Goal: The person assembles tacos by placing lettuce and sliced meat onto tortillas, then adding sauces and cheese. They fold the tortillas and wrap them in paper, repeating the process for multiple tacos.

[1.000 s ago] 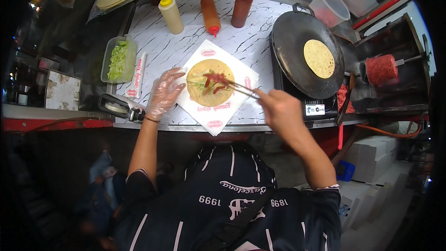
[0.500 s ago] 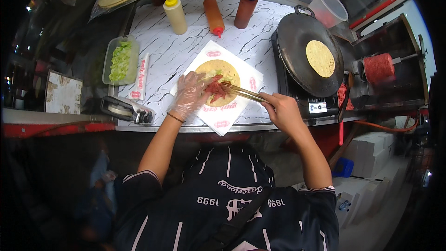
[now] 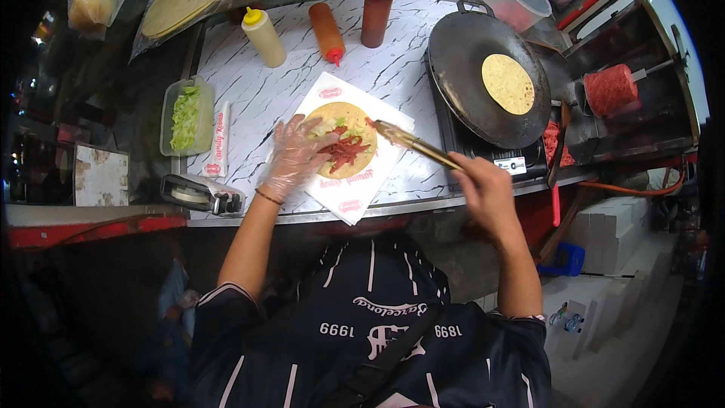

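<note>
A flat tortilla [image 3: 355,115] lies on white printed wrapping paper [image 3: 352,198], with shredded lettuce and a heap of reddish meat strips [image 3: 347,153] on top. My left hand [image 3: 291,153], in a clear plastic glove, rests on the tortilla's left side with its fingers spread, their tips at the edge of the meat. In my bare right hand [image 3: 485,189] are metal tongs [image 3: 420,149], whose tips hover at the tortilla's right edge, apart from the heap. A tiny red bit seems to be at the tips; whether they grip it is unclear.
Left stand a lettuce tub [image 3: 187,117] and a tape dispenser [image 3: 202,195]. Sauce bottles [image 3: 264,38] stand or lie at the back. To the right, a round black griddle [image 3: 468,98] bears another tortilla [image 3: 508,85]; beyond it is a meat spit [image 3: 610,91].
The tongs have come away from the meat and moved to the right with my right hand. The meat now lies loose on the tortilla. The whole view has shifted slightly.
</note>
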Motion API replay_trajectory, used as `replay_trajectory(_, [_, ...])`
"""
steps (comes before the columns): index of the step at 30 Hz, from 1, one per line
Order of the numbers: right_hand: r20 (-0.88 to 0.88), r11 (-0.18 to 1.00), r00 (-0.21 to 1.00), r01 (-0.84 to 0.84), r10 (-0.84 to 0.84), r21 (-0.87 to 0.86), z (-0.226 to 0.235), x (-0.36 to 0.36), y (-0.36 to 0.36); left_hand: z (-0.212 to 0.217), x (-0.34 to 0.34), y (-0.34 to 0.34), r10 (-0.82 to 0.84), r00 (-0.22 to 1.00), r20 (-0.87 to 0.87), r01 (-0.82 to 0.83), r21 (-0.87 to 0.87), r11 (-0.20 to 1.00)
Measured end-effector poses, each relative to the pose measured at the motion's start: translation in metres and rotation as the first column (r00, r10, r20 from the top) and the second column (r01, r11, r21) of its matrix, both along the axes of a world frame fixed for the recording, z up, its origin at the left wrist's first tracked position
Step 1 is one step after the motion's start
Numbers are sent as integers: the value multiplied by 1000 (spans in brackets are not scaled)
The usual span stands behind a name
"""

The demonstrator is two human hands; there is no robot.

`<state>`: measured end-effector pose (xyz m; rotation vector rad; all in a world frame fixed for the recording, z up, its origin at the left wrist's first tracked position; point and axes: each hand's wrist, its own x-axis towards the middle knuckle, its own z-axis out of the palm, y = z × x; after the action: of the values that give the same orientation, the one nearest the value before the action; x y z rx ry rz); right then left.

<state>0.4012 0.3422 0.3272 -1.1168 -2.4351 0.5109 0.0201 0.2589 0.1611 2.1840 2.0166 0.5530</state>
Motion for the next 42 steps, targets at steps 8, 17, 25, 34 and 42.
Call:
replay_trajectory(8, [-320,927,879,374,-354,2,57,139,58,5,9,-8,55,993,-102,-67,-120,991])
replay_trajectory(17, [-199,730,815,577,-544,367,9,263,238,17,35,25,94,992,-86,-117,-323,939])
replay_trajectory(25, [-152,827,927,374,-342,419,13,271,231,45,51,21,226,973,-39,-221,-428,876])
replay_trajectory(34, [203,778,979,-122,-7,617,46,255,164,28,13,-32,420,900,114,-420,-22,907])
replay_trajectory(42, [-44,881,997,79,-66,467,106,234,221,27,19,-59,428,850,308,-456,22,890])
